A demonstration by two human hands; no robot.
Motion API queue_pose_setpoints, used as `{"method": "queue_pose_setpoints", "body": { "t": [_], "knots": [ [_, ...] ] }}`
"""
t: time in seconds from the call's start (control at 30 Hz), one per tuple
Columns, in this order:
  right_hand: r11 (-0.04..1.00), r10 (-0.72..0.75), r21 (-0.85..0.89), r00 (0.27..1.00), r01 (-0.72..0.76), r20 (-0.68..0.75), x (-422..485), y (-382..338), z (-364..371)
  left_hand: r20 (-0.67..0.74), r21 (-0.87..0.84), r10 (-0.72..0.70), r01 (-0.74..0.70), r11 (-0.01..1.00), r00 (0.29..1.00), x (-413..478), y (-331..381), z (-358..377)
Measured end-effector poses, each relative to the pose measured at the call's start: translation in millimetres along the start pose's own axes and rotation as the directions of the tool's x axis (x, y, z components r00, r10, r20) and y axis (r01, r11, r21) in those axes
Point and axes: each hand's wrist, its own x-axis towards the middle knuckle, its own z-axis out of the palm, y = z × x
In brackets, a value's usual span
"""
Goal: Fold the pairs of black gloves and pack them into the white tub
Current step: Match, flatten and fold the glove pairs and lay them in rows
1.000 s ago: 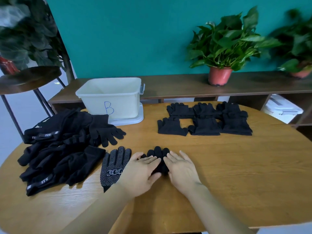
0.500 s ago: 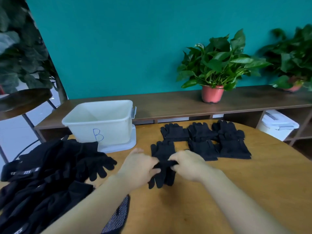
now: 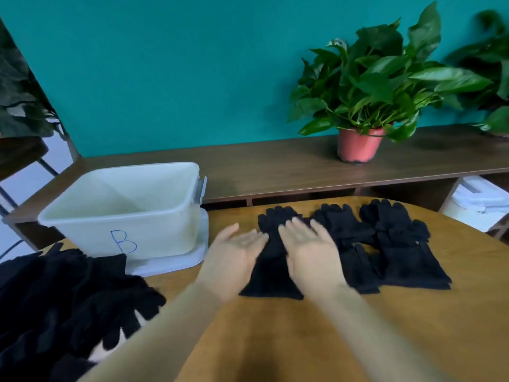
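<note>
Round wooden table (image 3: 275, 340), teal wall behind.

Item: folded pair of black knit gloves (image 3: 271, 274), flat on the table at the near-left end of the row of folded black pairs (image 3: 399, 249). My hands cover its side edges.

Left hand (image 3: 234, 257), right hand (image 3: 311, 252): fingers straight, gripping nothing, one on each side of the pair. Both are blurred, so I cannot tell whether the palms press the fabric.

White plastic tub marked B (image 3: 124, 216): left of the pair, apart from it.

Loose heap of black gloves (image 3: 68, 299): cut off at the left and bottom edges.

Change: half a second ago both hands pinched this pair nearer to me. Now they lie flat, and the pair sits against the row.
</note>
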Motion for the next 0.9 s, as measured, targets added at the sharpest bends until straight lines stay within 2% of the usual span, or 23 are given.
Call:
{"method": "queue_pose_setpoints", "body": {
  "t": [0.1,0.27,0.33,0.6,0.7,0.77,0.8,0.9],
  "knots": [
    [0.998,-0.056,-0.034,0.988,0.061,0.145,-34.4,-2.3,49.3,0.177,0.009,0.026,-0.028,1.000,0.984,-30.0,11.3,42.6],
    [0.997,-0.059,-0.051,0.995,0.063,0.082,-43.5,-1.6,59.0,0.120,0.016,0.019,-0.021,1.000,0.993,-34.2,8.0,49.8],
    [0.994,-0.079,-0.076,0.997,0.081,0.017,-46.3,-3.7,61.7,0.151,0.017,0.036,-0.038,0.999,0.988,-33.7,6.5,49.1],
    [0.994,-0.044,-0.091,0.979,0.063,0.200,-43.3,-4.1,55.5,0.209,0.060,-0.001,-0.012,0.998,0.978,-38.7,11.9,46.1],
    [0.990,-0.026,-0.127,0.959,0.064,0.282,-43.8,-8.1,45.6,0.233,0.017,0.004,-0.009,1.000,0.972,-42.3,13.0,54.2],
    [0.958,-0.105,-0.226,0.953,0.174,0.285,-42.8,-9.7,36.8,0.246,-0.002,0.023,-0.023,1.000,0.969,-45.3,7.8,61.7],
    [0.957,-0.108,-0.221,0.939,0.187,0.327,-43.2,-10.0,33.1,0.270,-0.016,0.013,-0.009,1.000,0.963,-45.6,6.1,59.8],
    [0.959,-0.042,-0.244,0.928,0.141,0.369,-42.3,-13.7,26.4,0.369,-0.188,-0.057,0.135,0.973,0.928,-43.1,7.0,46.7]
  ]
}}
